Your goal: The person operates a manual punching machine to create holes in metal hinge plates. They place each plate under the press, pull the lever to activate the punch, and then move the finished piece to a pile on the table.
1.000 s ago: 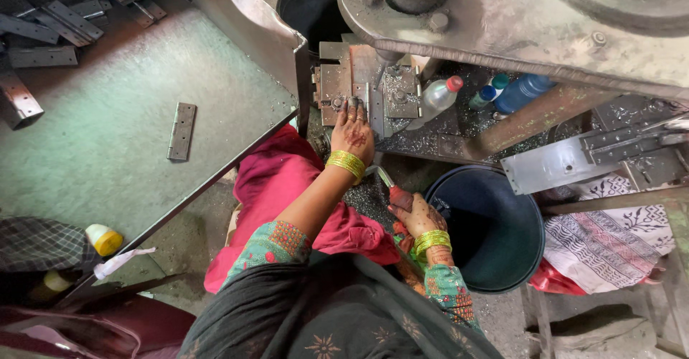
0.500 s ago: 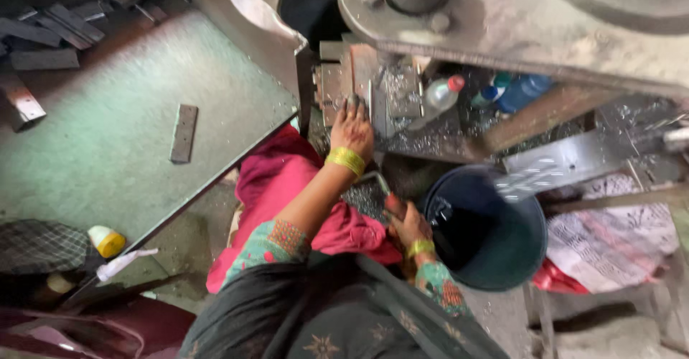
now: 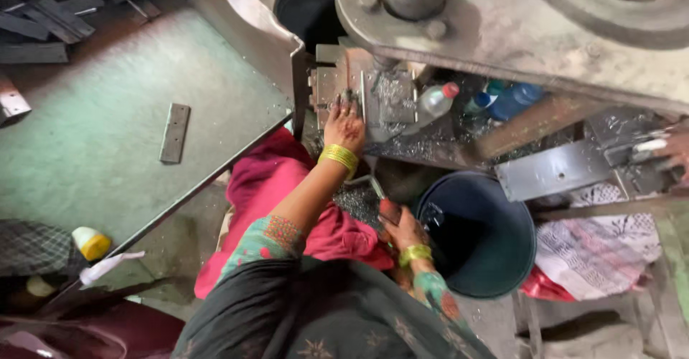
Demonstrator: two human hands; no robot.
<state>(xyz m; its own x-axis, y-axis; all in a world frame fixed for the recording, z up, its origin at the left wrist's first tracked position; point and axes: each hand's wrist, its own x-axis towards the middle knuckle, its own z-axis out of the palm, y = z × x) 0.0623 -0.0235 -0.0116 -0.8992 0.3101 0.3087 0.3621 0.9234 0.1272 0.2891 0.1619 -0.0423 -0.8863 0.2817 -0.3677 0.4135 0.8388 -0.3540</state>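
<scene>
My left hand (image 3: 345, 124), with yellow bangles at the wrist, reaches up to the die block (image 3: 359, 90) of a big press machine (image 3: 495, 22); its fingertips rest on a small metal piece there. My right hand (image 3: 403, 228) is low by my lap, closed around a small dark red and black object (image 3: 390, 210), just left of a dark blue bucket (image 3: 479, 233). Metal chips (image 3: 355, 202) lie on the pink cloth (image 3: 287, 187) over my lap.
A green-tinted metal table (image 3: 93, 137) at left carries a flat metal strip (image 3: 175, 132) and dark bars (image 3: 43, 22). Plastic bottles (image 3: 438, 101) stand behind the die. A second bucket (image 3: 308, 7) is at top. Another person's hand (image 3: 671, 147) shows at the right edge.
My left hand has stayed at the die block. My right hand has drawn back from near the bucket's rim toward my lap with the small object in it.
</scene>
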